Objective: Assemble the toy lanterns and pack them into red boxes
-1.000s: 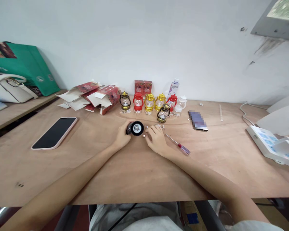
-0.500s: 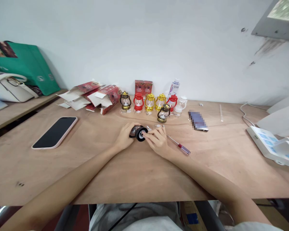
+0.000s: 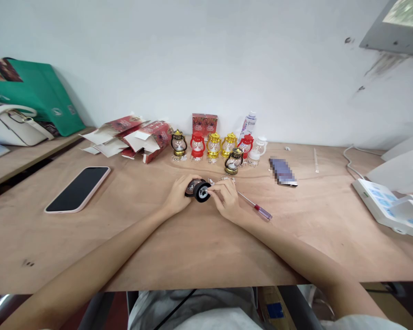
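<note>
A small black toy lantern (image 3: 202, 191) lies on its side in my left hand (image 3: 177, 195), its round base turned towards me. The fingers of that hand are wrapped round the lantern's clear body. My right hand (image 3: 226, 196) is closed in a pinch at the opening in the base; what its fingertips hold, if anything, is too small to make out. Beside the right wrist a screwdriver (image 3: 261, 212) with a clear and red handle lies on the table. Behind my hands a black and gold lantern (image 3: 233, 162) stands upright, ahead of the row of others.
Red, gold, white and dark lanterns, such as a red lantern (image 3: 197, 145), line the wall side with small loose bits. Torn red boxes (image 3: 154, 137) lie left of them. A phone (image 3: 78, 190) is at left, another phone (image 3: 282, 171) and a power strip (image 3: 387, 206) at right.
My right fingertips have drawn back slightly to the right from the middle of the lantern's base. My left hand and the lantern have hardly moved.
</note>
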A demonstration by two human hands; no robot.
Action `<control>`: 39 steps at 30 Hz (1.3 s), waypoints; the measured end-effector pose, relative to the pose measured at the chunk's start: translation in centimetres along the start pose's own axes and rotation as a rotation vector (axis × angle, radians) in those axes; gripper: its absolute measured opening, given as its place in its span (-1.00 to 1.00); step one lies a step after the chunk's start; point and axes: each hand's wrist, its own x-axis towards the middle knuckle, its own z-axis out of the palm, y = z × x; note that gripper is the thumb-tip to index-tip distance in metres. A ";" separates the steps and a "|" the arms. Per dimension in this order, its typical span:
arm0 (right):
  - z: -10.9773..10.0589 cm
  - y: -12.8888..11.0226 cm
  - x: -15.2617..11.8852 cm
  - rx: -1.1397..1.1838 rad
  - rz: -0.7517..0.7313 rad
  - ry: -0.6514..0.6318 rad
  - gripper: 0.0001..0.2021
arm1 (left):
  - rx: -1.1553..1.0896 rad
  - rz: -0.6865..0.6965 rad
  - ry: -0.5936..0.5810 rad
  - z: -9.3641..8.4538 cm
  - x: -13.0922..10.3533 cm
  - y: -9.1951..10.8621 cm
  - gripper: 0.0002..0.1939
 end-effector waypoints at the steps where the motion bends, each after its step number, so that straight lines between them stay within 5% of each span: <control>1: 0.0 0.0 0.0 0.027 0.010 0.025 -0.94 | -0.010 0.002 0.008 0.0 0.0 0.0 -0.56; 5: 0.1 -0.1 0.0 0.152 0.025 0.112 -0.89 | -0.045 0.000 0.026 0.0 0.0 0.0 -0.53; 18: 0.1 0.0 0.0 0.171 -0.017 0.086 -0.85 | -0.010 -0.012 -0.005 0.0 0.0 -0.2 -0.53; 33: -0.1 0.1 0.0 0.126 -0.100 -0.076 -0.80 | -0.007 -0.028 -0.010 0.0 0.0 0.1 -0.52; 39: 0.0 0.1 0.1 0.085 0.107 -0.013 -0.81 | -0.196 -0.107 0.127 0.4 0.2 -1.2 -0.44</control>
